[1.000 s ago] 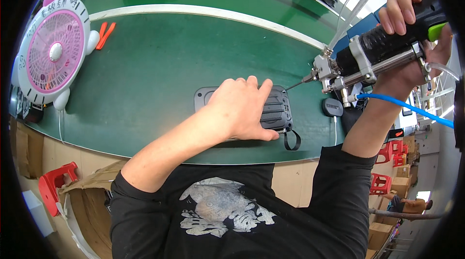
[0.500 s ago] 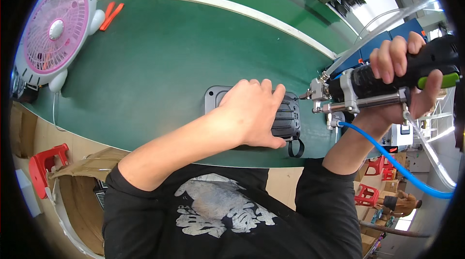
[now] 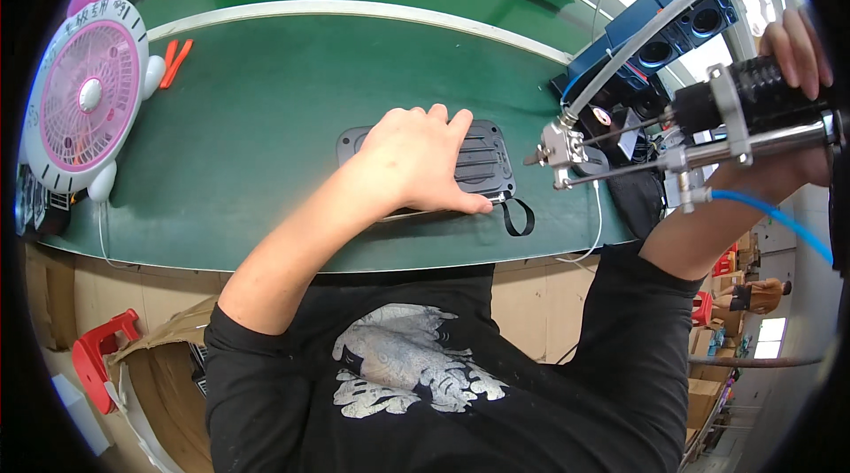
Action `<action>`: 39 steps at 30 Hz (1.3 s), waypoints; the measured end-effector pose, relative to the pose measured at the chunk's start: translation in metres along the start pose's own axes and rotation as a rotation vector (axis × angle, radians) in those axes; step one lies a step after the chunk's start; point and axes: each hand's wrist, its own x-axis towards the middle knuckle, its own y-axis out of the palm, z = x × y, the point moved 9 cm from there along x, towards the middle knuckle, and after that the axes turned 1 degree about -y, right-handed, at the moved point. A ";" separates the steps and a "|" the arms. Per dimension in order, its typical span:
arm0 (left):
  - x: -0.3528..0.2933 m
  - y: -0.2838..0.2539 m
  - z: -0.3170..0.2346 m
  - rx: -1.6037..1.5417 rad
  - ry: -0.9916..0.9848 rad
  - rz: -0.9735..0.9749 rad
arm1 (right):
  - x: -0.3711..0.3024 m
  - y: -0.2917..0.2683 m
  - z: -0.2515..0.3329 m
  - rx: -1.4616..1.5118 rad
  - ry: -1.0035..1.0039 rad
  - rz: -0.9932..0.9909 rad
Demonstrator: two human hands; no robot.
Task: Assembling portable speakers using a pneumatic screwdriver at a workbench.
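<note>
A dark grey ribbed panel lies flat on the green table, a little right of its middle and near the front edge, with a black strap loop trailing off its lower right corner. The left hand rests palm down on the panel, its fingers spread flat and pressing rather than gripping, the thumb lying along the panel's near edge. Just right of the panel, held above the table, is a powered screwdriver with a metal nose pointing left toward the panel but apart from it. The right hand has its fingers wrapped tight around the black body of this tool. A clear hose arcs up from the nose, and a blue hose runs off below the wrist. Behind the tool sits a blue box with round openings. At the far left stands a pink and white desk fan, with orange pliers beside it.
</note>
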 end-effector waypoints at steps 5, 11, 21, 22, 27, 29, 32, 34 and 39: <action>0.000 -0.002 0.000 0.014 -0.014 0.014 | -0.020 -0.001 -0.010 -0.144 0.026 -0.048; 0.001 -0.001 0.000 0.034 -0.007 0.015 | -0.037 -0.006 -0.020 -0.192 0.025 -0.095; 0.001 -0.002 -0.001 0.023 -0.013 0.014 | -0.041 -0.015 -0.018 -0.202 0.017 -0.108; 0.001 -0.002 -0.001 0.032 -0.014 0.021 | -0.040 -0.015 -0.018 -0.204 0.019 -0.108; 0.003 0.001 0.000 0.036 -0.019 0.075 | -0.043 -0.011 -0.035 -0.234 0.032 -0.144; 0.001 -0.002 -0.001 0.014 -0.001 0.015 | -0.048 -0.007 -0.048 -0.252 0.046 -0.166; -0.002 -0.005 -0.001 -0.023 0.021 -0.075 | -0.061 -0.007 -0.072 -0.305 0.146 -0.200; -0.002 -0.002 0.001 -0.041 0.013 -0.070 | -0.066 -0.005 -0.071 -0.269 0.042 -0.209; 0.000 -0.001 0.001 -0.023 -0.008 0.014 | -0.071 -0.005 -0.078 -0.298 0.059 -0.313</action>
